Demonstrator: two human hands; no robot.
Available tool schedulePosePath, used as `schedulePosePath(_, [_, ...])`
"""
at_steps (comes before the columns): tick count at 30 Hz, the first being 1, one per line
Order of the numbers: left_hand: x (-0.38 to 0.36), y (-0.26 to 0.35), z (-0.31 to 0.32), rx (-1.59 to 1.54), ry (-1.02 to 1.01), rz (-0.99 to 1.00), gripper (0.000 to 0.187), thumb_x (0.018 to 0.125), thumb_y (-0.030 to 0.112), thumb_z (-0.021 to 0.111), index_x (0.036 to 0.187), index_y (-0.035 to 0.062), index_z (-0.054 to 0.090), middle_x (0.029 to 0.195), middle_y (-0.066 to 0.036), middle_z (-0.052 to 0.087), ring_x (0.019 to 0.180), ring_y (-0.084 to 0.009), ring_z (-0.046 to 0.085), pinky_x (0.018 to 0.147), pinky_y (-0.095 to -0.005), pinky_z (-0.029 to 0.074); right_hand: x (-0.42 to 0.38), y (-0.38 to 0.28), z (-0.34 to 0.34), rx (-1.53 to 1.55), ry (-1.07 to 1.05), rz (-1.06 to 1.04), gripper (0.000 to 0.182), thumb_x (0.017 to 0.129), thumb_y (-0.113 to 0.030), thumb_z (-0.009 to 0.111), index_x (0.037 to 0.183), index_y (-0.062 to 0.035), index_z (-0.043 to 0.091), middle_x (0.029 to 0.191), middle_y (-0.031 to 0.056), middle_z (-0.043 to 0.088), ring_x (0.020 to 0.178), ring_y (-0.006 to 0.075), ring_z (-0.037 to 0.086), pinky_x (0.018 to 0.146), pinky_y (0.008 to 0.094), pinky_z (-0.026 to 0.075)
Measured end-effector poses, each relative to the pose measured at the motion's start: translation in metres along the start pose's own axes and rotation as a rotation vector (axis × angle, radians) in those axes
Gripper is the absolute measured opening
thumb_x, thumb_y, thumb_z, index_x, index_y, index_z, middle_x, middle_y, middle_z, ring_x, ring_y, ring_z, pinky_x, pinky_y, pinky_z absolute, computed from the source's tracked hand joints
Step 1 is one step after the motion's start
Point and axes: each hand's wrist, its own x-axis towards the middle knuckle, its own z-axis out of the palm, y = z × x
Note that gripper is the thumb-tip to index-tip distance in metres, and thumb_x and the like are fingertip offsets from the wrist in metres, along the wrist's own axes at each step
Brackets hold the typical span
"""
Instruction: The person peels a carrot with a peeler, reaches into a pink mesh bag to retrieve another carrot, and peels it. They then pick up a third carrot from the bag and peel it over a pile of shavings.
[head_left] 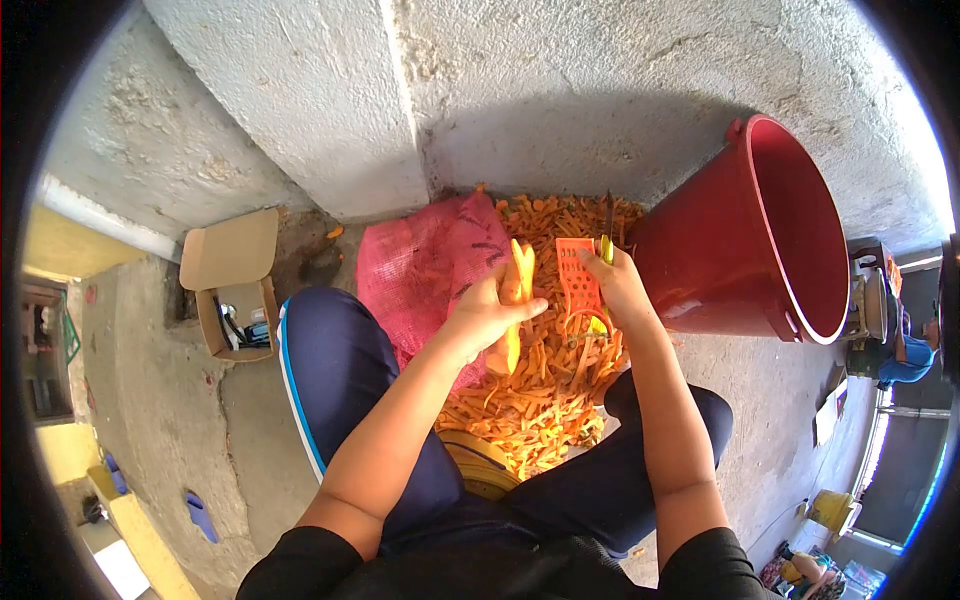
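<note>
Vegetable (521, 272), long and orange, sits in the left hand (490, 312), thumb crossing its near side, fingers mostly hidden behind, both ends sticking out past the grip. From my end I'd judge it light and stiff, slick where the surface is bare, and likely to snap under a hard bend. Best hold, I'd say: around the thick middle, thumb opposing fingers, ends free, squeeze moderate.

Right hand (622, 288) is closed around an orange grater (577, 278), plus what looks like a knife (609, 218), blade pointing away; I can't tell how the fingers share the two. Grater is just beside the vegetable, with a gap. Both hands hang over a heap of orange strips (545, 410), between pink sack (420, 262) and red bucket (700, 245).
</note>
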Motion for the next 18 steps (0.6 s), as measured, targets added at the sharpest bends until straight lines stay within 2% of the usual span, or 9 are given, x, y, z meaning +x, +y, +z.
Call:
schedulePosePath(3, [0.007,-0.004,-0.005,-0.44,-0.034,-0.289,0.029,0.079,0.019,0.054,0.103,0.0059,0.045,0.085,-0.005,0.053,0.079,-0.017,0.054,0.069,-0.0332,0.047,0.001,-0.002,0.0,-0.023,0.048,-0.008,0.015,0.082,-0.015,0.05,0.084,0.0003,0.052,0.071,0.0016,0.054,0.063,0.0089,0.05,0.056,0.0257,0.041])
schedulePosePath(4, [-0.001,0.007,-0.006,-0.602,-0.059,-0.422,0.024,0.081,0.026,0.048,0.097,0.0069,0.046,0.081,-0.005,0.052,0.076,-0.0181,0.054,0.065,-0.0346,0.047,0.0,-0.006,0.001,0.019,0.046,-0.008,0.016,0.083,-0.015,0.05,0.087,0.0002,0.052,0.074,0.0022,0.054,0.065,0.0094,0.051,0.057,0.0259,0.042])
schedulePosePath(7, [-0.003,0.009,-0.011,-0.664,-0.149,-0.659,0.027,0.08,0.028,0.049,0.097,0.0072,0.047,0.081,-0.005,0.052,0.073,-0.0167,0.053,0.063,-0.0326,0.047,-0.005,-0.016,0.006,0.166,0.034,-0.012,0.018,0.083,-0.014,0.051,0.092,0.0005,0.052,0.08,0.0036,0.056,0.07,0.0105,0.054,0.061,0.026,0.046])
schedulePosePath(9, [-0.002,0.006,-0.004,-0.58,-0.084,-0.49,0.026,0.08,0.028,0.049,0.096,0.0074,0.048,0.08,-0.005,0.052,0.072,-0.0161,0.053,0.063,-0.0316,0.047,-0.006,-0.017,0.008,0.292,0.026,-0.024,0.02,0.082,-0.014,0.054,0.094,0.001,0.052,0.081,0.004,0.056,0.071,0.0107,0.055,0.061,0.0257,0.047])
schedulePosePath(10, [-0.002,0.007,-0.001,-0.538,-0.051,-0.404,0.026,0.08,0.028,0.049,0.096,0.0074,0.048,0.079,-0.005,0.052,0.072,-0.0158,0.053,0.062,-0.0311,0.047,-0.008,-0.019,0.009,0.261,-0.003,-0.018,0.021,0.081,-0.014,0.055,0.094,0.0012,0.052,0.082,0.0043,0.056,0.072,0.0107,0.055,0.062,0.0255,0.047])
schedulePosePath(13, [-0.006,0.027,0.003,-0.656,-0.061,-0.38,0.027,0.081,0.03,0.048,0.095,0.0074,0.049,0.079,-0.004,0.053,0.071,-0.0153,0.053,0.062,-0.0305,0.046,-0.02,-0.031,0.017,0.2,-0.087,-0.01,0.022,0.078,-0.012,0.058,0.094,0.0018,0.052,0.082,0.005,0.057,0.069,0.0105,0.056,0.062,0.025,0.047])
schedulePosePath(14, [0.0,0.013,-0.007,-0.68,-0.189,-0.451,0.029,0.084,0.031,0.046,0.099,0.007,0.049,0.084,-0.004,0.055,0.073,-0.0149,0.055,0.063,-0.0287,0.047,-0.024,-0.033,0.022,0.216,-0.107,-0.041,0.022,0.078,-0.012,0.058,0.094,0.0017,0.052,0.082,0.0047,0.057,0.069,0.0104,0.055,0.063,0.0249,0.047])
schedulePosePath(16, [0.004,-0.001,-0.004,-0.804,-0.21,-0.407,0.031,0.085,0.032,0.044,0.102,0.0066,0.049,0.088,-0.005,0.056,0.074,-0.0145,0.056,0.063,-0.0282,0.048,-0.033,-0.042,0.031,0.261,-0.135,-0.017,0.022,0.079,-0.012,0.057,0.095,0.0016,0.051,0.082,0.0043,0.057,0.069,0.0099,0.055,0.063,0.0246,0.046])
schedulePosePath(18, [0.001,0.005,-0.002,-0.936,-0.262,-0.415,0.032,0.088,0.029,0.038,0.105,0.0046,0.049,0.092,-0.008,0.058,0.076,-0.0144,0.058,0.065,-0.0294,0.05,-0.034,-0.036,0.04,0.237,-0.084,-0.116,0.022,0.08,-0.015,0.056,0.096,-0.0005,0.051,0.079,0.003,0.057,0.066,0.0084,0.054,0.059,0.0227,0.045])
